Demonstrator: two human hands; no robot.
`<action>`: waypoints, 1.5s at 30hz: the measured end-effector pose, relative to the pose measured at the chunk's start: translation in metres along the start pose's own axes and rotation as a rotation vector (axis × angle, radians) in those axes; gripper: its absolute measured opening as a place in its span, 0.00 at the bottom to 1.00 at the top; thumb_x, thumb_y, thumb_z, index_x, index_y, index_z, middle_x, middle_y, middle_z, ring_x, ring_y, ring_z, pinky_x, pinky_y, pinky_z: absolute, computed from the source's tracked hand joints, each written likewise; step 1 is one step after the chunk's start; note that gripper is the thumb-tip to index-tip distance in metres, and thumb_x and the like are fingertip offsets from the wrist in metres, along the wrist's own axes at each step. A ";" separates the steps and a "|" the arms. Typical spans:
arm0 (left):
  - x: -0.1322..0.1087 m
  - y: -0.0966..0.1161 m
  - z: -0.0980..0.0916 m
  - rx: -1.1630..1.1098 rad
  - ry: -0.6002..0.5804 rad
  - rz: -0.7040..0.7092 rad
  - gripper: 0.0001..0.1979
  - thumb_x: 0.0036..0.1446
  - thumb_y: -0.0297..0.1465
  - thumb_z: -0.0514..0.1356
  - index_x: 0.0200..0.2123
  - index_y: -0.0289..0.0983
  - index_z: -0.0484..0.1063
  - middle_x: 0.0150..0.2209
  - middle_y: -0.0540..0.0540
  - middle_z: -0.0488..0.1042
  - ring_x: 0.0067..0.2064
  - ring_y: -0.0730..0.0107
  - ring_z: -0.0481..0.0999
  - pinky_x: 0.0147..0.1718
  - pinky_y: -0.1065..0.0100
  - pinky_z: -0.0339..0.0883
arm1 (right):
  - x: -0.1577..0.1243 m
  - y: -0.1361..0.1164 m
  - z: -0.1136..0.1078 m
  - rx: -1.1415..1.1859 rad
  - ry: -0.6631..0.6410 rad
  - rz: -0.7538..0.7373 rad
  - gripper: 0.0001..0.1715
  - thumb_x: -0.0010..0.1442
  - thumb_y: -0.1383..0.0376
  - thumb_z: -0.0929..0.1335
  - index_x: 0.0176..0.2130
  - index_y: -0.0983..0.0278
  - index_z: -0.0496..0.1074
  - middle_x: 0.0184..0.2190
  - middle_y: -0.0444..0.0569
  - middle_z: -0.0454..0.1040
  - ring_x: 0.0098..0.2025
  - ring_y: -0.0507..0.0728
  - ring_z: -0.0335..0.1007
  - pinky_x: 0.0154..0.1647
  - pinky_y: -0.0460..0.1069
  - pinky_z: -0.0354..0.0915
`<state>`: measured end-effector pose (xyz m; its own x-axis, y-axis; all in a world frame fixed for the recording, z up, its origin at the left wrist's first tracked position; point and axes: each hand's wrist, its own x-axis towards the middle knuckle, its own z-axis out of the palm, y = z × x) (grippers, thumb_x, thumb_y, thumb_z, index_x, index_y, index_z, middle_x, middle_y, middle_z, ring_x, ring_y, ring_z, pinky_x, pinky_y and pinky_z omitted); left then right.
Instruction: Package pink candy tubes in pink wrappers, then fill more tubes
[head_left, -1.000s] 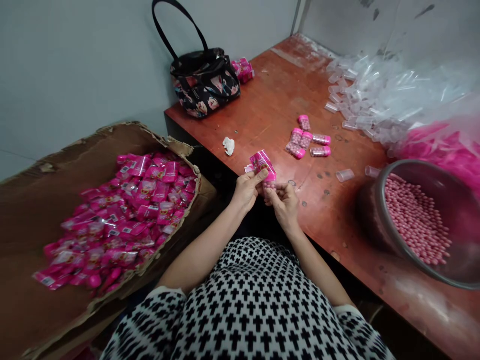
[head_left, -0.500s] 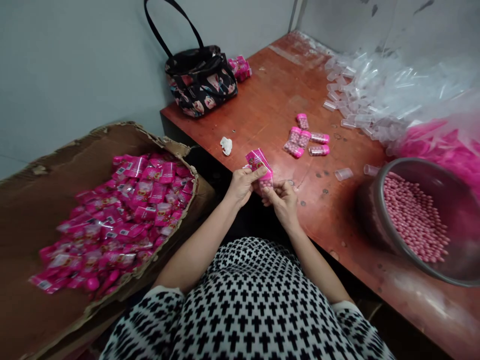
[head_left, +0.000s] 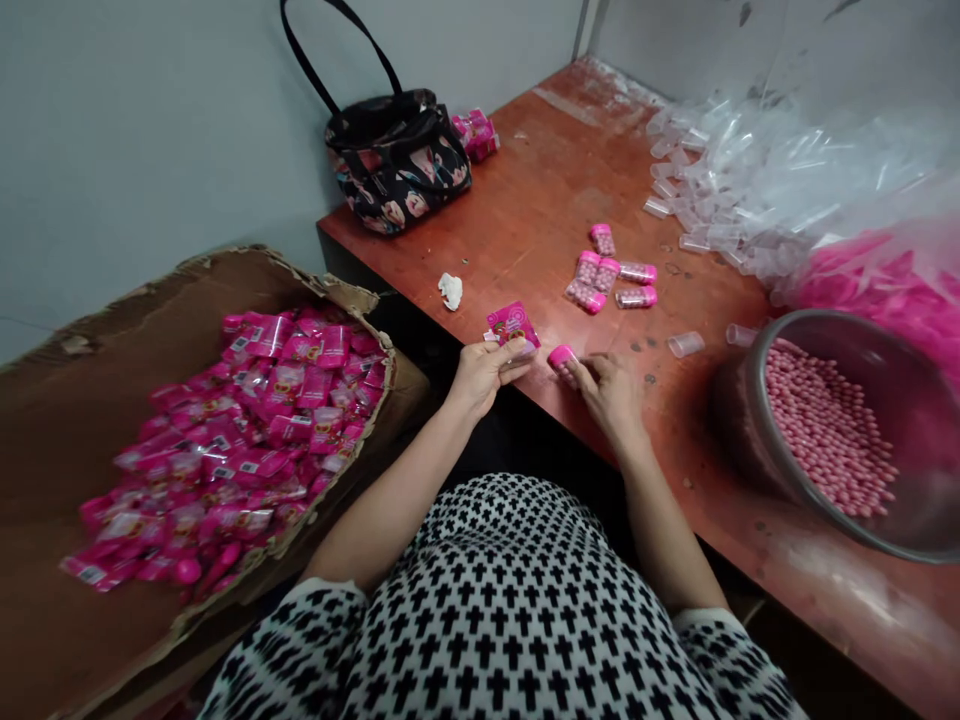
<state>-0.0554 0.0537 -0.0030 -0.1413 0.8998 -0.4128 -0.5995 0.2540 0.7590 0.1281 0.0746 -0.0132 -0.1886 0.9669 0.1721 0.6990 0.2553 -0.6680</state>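
Between the thumb and fingers of my left hand [head_left: 484,375] is a pink printed plastic packet [head_left: 513,325], held over the table's front edge. Just to its right, my right hand [head_left: 611,395] has its fingers on a small clear jar [head_left: 562,362] with a pink cap and pink balls inside. The jar tilts with its cap toward the packet, and the two are apart. Farther back on the table lie several similar filled jars [head_left: 598,271], most on their sides. Whether the packet holds anything is hidden by my fingers.
A torn cardboard box [head_left: 97,330] at left holds many pink packets [head_left: 285,430]. On the reddish table [head_left: 555,170] are a flowered bag [head_left: 401,165], crumpled white scrap [head_left: 450,291], loose clear tubes [head_left: 685,345], a tube heap [head_left: 739,205], pink pieces [head_left: 877,280] and a grey bowl [head_left: 757,400] of pink balls [head_left: 829,430].
My right hand has moved right with the jar, away from the packet; before, both hands were together at them. My left hand stays nearly in place with the packet.
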 end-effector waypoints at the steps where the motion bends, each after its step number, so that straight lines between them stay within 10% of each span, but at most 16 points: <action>1: -0.002 -0.004 0.003 0.033 -0.024 -0.010 0.13 0.39 0.33 0.70 0.25 0.29 0.75 0.28 0.41 0.79 0.31 0.67 0.79 0.37 0.66 0.73 | 0.006 -0.001 -0.003 0.015 0.030 -0.016 0.21 0.57 0.50 0.65 0.38 0.65 0.72 0.42 0.57 0.74 0.46 0.61 0.68 0.46 0.57 0.64; 6: -0.008 -0.017 0.011 0.132 -0.161 -0.081 0.17 0.36 0.38 0.71 0.25 0.30 0.76 0.29 0.41 0.79 0.32 0.66 0.79 0.37 0.64 0.73 | 0.033 -0.022 0.003 0.639 -0.192 0.027 0.25 0.53 0.51 0.68 0.46 0.62 0.66 0.34 0.47 0.74 0.34 0.54 0.71 0.35 0.49 0.66; 11: -0.006 -0.016 0.005 0.115 -0.144 0.030 0.16 0.39 0.39 0.70 0.24 0.31 0.75 0.27 0.46 0.77 0.30 0.70 0.77 0.37 0.64 0.72 | 0.046 -0.023 0.009 0.748 -0.334 0.052 0.23 0.49 0.56 0.72 0.41 0.64 0.65 0.24 0.39 0.69 0.25 0.50 0.66 0.28 0.45 0.63; 18: 0.002 -0.016 0.001 -0.049 0.091 0.032 0.15 0.35 0.33 0.72 0.24 0.30 0.74 0.26 0.46 0.77 0.28 0.71 0.76 0.34 0.66 0.72 | 0.025 -0.017 -0.018 -0.052 -0.073 -0.036 0.21 0.58 0.52 0.65 0.42 0.65 0.69 0.36 0.52 0.75 0.35 0.57 0.70 0.36 0.52 0.64; 25: 0.003 -0.009 0.001 -0.235 0.222 -0.023 0.10 0.42 0.29 0.70 0.24 0.32 0.71 0.25 0.47 0.76 0.27 0.74 0.76 0.32 0.69 0.71 | 0.001 -0.013 -0.008 -0.566 -0.205 -0.036 0.20 0.60 0.53 0.64 0.42 0.66 0.71 0.39 0.59 0.73 0.39 0.62 0.70 0.35 0.51 0.62; 34: 0.002 -0.013 0.004 -0.345 0.181 -0.060 0.11 0.45 0.31 0.69 0.30 0.33 0.72 0.28 0.48 0.76 0.30 0.72 0.77 0.37 0.67 0.72 | -0.033 -0.028 -0.002 0.645 -0.271 0.279 0.21 0.59 0.48 0.62 0.32 0.63 0.65 0.22 0.43 0.70 0.17 0.49 0.65 0.16 0.44 0.63; 45: -0.001 -0.016 0.011 -0.367 0.089 -0.085 0.10 0.45 0.30 0.69 0.29 0.33 0.72 0.26 0.48 0.76 0.29 0.72 0.77 0.35 0.69 0.72 | -0.037 -0.037 0.017 0.701 -0.217 0.249 0.21 0.57 0.48 0.64 0.29 0.63 0.66 0.20 0.41 0.70 0.16 0.46 0.64 0.13 0.41 0.62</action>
<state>-0.0370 0.0527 -0.0091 -0.1377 0.8425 -0.5208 -0.8517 0.1677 0.4965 0.0974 0.0295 -0.0077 -0.2646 0.9541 -0.1405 0.1518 -0.1026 -0.9831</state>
